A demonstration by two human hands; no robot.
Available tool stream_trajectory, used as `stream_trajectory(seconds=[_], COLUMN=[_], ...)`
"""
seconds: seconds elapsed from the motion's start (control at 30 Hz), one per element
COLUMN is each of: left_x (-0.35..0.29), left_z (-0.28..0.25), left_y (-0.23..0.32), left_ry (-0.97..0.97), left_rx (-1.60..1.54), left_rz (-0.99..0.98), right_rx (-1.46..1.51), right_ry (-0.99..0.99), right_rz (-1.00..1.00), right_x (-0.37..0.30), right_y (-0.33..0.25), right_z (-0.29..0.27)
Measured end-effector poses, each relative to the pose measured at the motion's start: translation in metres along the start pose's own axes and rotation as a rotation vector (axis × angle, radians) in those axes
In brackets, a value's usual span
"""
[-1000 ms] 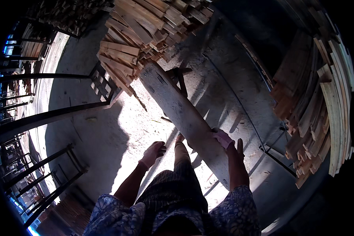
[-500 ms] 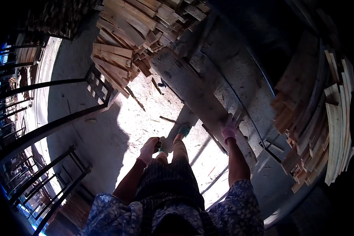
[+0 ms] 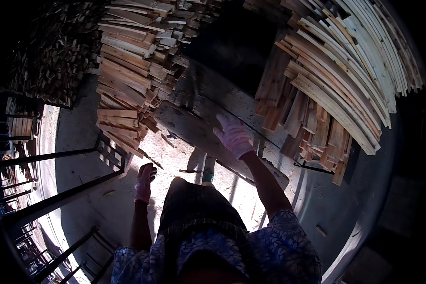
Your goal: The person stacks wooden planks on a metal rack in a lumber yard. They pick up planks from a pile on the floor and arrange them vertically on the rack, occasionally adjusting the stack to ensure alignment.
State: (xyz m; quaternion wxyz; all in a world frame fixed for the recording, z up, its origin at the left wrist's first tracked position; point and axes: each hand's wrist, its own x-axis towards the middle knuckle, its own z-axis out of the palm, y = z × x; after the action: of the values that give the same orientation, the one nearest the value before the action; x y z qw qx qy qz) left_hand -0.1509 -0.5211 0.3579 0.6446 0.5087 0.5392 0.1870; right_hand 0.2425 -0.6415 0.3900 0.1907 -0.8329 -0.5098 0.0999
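Note:
A long grey wooden board (image 3: 194, 128) is lifted in front of me, running from the upper left toward the lower right. My right hand (image 3: 233, 135), in a pale pink glove, grips its near edge about midway along. My left hand (image 3: 145, 180), also gloved, hangs lower by my side with fingers curled and nothing in it, apart from the board. My dark patterned skirt (image 3: 199, 213) fills the view below the board.
A tall stack of cut planks (image 3: 128, 80) stands ahead on the left on a metal rack (image 3: 111, 156). Another stack of long pale planks (image 3: 345, 80) rises on the right. Dark metal frames (image 3: 38, 208) line the left side. Sunlit concrete floor (image 3: 175, 156) lies underfoot.
The board has risen from the floor to chest height. My right hand went up with it, and my left hand came off it and dropped to my side.

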Motion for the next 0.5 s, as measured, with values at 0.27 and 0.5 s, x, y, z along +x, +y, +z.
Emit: stream_trajectory(seconds=[0.27,0.5], left_x=[0.044,0.139], left_z=[-0.034,0.025], left_y=[0.159,0.284], left_ry=[0.347,-0.040], left_rx=[-0.219,-0.193], left_rz=[0.275,0.430], right_rx=[-0.119,-0.327], right_ry=[-0.180,-0.192], right_rz=[0.433,0.450], right_x=[0.135,0.143], right_y=[0.058,0.067], right_z=[-0.046,-0.034])
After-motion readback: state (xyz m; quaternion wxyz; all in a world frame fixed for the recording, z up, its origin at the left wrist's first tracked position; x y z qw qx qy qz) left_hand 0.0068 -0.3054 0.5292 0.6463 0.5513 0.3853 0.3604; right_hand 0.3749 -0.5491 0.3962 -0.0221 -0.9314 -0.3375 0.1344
